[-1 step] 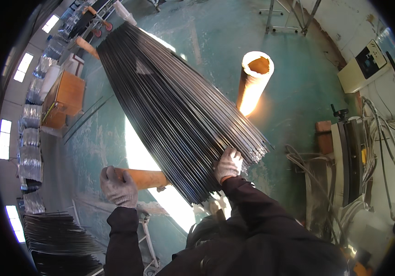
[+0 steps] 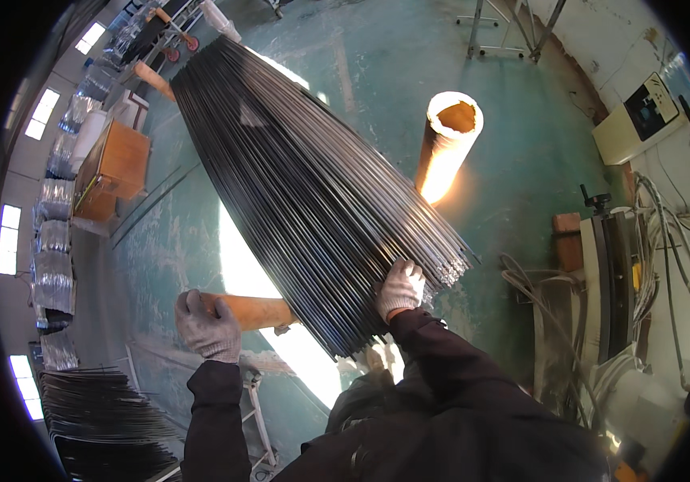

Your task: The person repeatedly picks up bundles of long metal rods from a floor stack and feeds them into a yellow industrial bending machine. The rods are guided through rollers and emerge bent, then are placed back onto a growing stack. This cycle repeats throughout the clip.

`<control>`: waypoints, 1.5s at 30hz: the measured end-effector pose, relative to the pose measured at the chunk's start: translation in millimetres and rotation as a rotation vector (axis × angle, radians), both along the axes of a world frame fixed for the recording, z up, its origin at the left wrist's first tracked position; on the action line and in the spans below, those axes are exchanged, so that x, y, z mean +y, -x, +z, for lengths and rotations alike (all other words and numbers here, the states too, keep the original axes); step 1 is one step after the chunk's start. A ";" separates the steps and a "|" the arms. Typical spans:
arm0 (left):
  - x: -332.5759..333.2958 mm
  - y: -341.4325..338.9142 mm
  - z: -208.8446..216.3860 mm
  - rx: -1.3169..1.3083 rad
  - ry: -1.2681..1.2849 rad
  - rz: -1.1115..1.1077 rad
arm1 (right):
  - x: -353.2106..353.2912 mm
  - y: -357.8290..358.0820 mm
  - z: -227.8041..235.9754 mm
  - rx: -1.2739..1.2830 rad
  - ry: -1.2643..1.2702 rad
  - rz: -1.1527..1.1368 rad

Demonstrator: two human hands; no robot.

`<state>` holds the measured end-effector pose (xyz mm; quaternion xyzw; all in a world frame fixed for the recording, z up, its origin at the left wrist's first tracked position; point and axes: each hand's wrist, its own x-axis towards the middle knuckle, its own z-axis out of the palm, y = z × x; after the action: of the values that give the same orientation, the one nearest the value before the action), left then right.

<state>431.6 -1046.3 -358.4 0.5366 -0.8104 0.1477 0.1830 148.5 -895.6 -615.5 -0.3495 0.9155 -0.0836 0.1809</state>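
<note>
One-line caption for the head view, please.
Gloved right hand presses on dark rod bundle; gloved left hand grips orange roller beneath.

Industrial workshop, factory floor

Painted green concrete floor [image 2: 361,64]; large bundle of long dark metal rods [image 2: 305,185] laid across orange rollers [image 2: 252,309]; upright cardboard tube [image 2: 445,145]; further rod stack [image 2: 96,410]; machine with control box [image 2: 642,112] and cables [image 2: 666,241]; wooden crate [image 2: 116,169]; high windows [image 2: 44,112].

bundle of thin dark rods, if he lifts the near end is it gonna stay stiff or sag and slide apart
The bundle of thin dark rods is long and slender, so it would probably sag along its length. The rods look loose and glossy, fanning at the near end by the right hand, so they may slip apart. So many rods likely make it heavy.
</note>
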 end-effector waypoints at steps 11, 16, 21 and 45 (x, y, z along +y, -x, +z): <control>-5.2 0.3 -4.3 0.026 0.042 0.020 | -9.9 49.5 20.4 -0.314 -0.094 0.154; -6.0 -1.8 -1.5 0.053 -0.020 0.028 | -11.7 76.2 60.8 -0.424 -0.146 0.186; 11.2 -0.4 3.7 0.079 0.121 -0.079 | -10.0 74.6 95.0 -0.475 -0.125 0.125; 13.6 115.8 -178.6 1.895 -2.132 0.106 | 565.4 -258.0 169.2 -0.118 -0.180 -0.437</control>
<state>315.7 -1032.6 -537.0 0.3387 -0.0850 -0.9239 0.1565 406.5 -330.2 -446.3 -0.1200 0.9610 -0.0593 0.2421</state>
